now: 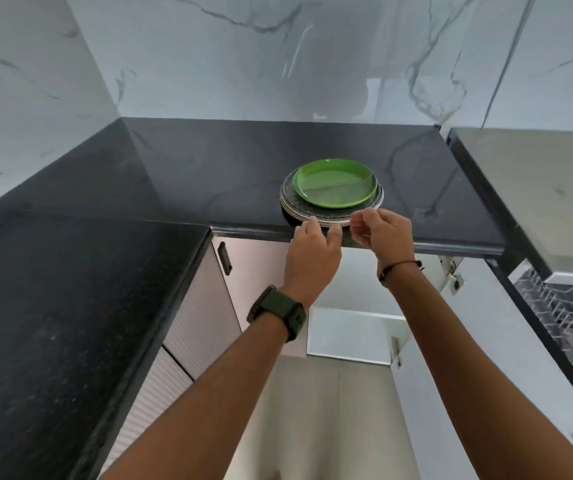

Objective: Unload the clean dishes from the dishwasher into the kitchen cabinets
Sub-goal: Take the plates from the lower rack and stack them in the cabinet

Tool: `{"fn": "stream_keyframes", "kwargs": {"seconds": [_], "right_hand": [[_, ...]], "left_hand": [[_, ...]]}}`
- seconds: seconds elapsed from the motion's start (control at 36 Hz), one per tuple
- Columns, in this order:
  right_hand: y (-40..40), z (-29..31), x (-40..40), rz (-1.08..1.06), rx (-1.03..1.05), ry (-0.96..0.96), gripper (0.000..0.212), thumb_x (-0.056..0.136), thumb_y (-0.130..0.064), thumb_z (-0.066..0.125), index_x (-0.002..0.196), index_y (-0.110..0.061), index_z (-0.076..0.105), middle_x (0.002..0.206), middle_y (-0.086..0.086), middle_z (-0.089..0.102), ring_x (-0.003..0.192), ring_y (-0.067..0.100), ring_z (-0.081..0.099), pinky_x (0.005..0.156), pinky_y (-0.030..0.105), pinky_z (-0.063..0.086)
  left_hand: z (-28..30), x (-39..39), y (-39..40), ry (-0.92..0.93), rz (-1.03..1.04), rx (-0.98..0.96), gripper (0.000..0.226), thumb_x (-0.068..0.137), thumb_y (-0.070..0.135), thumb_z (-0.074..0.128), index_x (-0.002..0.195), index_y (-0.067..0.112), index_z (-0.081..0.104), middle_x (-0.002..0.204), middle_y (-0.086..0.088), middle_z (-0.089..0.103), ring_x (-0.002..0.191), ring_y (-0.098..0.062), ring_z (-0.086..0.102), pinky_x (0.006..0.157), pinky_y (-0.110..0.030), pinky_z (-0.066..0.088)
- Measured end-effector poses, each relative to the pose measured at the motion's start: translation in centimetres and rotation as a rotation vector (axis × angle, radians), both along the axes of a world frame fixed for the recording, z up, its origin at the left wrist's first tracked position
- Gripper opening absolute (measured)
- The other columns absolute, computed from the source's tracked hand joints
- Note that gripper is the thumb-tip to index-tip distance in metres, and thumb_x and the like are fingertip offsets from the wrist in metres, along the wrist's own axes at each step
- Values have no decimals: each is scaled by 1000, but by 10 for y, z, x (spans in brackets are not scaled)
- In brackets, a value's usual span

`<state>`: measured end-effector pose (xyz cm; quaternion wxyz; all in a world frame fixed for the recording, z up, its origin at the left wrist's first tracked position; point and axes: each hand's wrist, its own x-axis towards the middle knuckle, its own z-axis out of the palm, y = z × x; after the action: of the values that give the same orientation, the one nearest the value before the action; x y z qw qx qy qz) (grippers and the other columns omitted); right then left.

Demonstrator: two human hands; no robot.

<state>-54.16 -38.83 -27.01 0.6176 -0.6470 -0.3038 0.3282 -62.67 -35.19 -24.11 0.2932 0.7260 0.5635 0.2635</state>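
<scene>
While both arms reached forward from the bottom of the view, the two hands sat at the front edge of the black bench [209, 174], just before a small stack of plates [330, 211]. A green plate [333, 181] with a dividing ridge lay on top of the stack, and the darker speckled plates beneath it showed only their rims. The stack stood close to the bench's front edge, slightly overhanging it.

The left hand [313, 254], with a dark watch [276, 311] on its wrist, had its fingers spread and loose, the fingertips touching or nearly touching the near rim of the lowest plate; whether it gripped the rim could not be told. The right hand [384, 235], with a thin dark cord [399, 266] round its wrist, was half curled just beside the stack, thumb and forefinger drawn near each other, holding nothing that could be seen.

Below the bench an open cabinet [347, 334] showed a pale interior. At the far right the dishwasher rack [569, 313] was partly visible. Marble-patterned wall panels [243, 57] rose behind the bench.
</scene>
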Motion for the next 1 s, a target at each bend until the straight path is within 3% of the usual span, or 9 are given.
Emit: {"fn": "stream_keyframes", "kwargs": {"seconds": [0.03, 0.06, 0.25, 0.31, 0.44, 0.56, 0.75, 0.89, 1.0], "right_hand": [[13, 29, 13, 85, -39, -87, 29, 93, -8, 48, 69, -13, 64, 71, 5, 63, 68, 15, 59, 74, 30, 54], [26, 33, 24, 77, 74, 17, 29, 93, -8, 48, 69, -14, 63, 71, 5, 63, 68, 15, 58, 74, 31, 54], [74, 16, 66, 0, -75, -193, 20, 85, -21, 55, 66, -14, 58, 66, 3, 55, 72, 20, 51, 81, 45, 51], [83, 16, 71, -20, -126, -246, 13, 87, -22, 55, 82, -12, 62, 77, 3, 57, 79, 20, 52, 83, 41, 49], [103, 14, 82, -43, -216, -317, 35, 90, -25, 54, 118, -5, 54, 116, 9, 58, 104, 22, 53, 84, 28, 38], [121, 9, 86, -31, -299, -249, 52, 89, -33, 55, 131, -7, 40, 133, 12, 46, 119, 26, 47, 90, 30, 36], [154, -7, 91, -13, -390, -210, 75, 88, -42, 56, 144, -6, 20, 143, 13, 38, 128, 30, 40, 101, 37, 36], [183, -11, 102, -36, -439, -113, 83, 83, -46, 62, 143, -5, 21, 144, 12, 36, 130, 31, 39, 105, 42, 37], [200, -15, 113, -59, -463, 30, 81, 78, -46, 68, 138, -7, 31, 135, 8, 43, 123, 28, 45, 98, 42, 43]], "left_hand": [[2, -1, 3, -13, 20, -5, 44, 99, 35, 33, 122, -1, 45, 122, -18, 52, 113, -32, 48, 91, -38, 38], [4, -2, 5, -21, 40, -11, 44, 99, 35, 33, 119, -2, 46, 120, -19, 53, 110, -33, 50, 89, -38, 39], [10, -12, 22, -101, 98, -92, 45, 98, 34, 35, 117, -5, 46, 120, -23, 54, 112, -37, 50, 90, -40, 41], [8, -13, 31, -124, 106, -121, 45, 98, 34, 36, 117, -6, 45, 122, -24, 52, 113, -38, 48, 92, -42, 40], [0, -9, 65, -195, 131, -227, 48, 96, 35, 40, 127, -2, 42, 126, -18, 51, 117, -33, 48, 98, -41, 41], [-6, 1, 100, -276, 176, -270, 53, 95, 32, 45, 137, 2, 33, 137, -13, 42, 123, -27, 44, 96, -30, 37], [-27, 12, 164, -455, 290, -437, 67, 89, 38, 57, 139, 3, 28, 144, -10, 35, 130, -26, 37, 103, -33, 34], [-33, 12, 199, -562, 347, -536, 77, 83, 41, 64, 141, 6, 28, 143, -9, 38, 130, -28, 37, 107, -36, 33], [-35, 12, 227, -626, 384, -555, 67, 85, 31, 65, 136, 0, 36, 138, -12, 43, 121, -26, 44, 99, -31, 36]]}}
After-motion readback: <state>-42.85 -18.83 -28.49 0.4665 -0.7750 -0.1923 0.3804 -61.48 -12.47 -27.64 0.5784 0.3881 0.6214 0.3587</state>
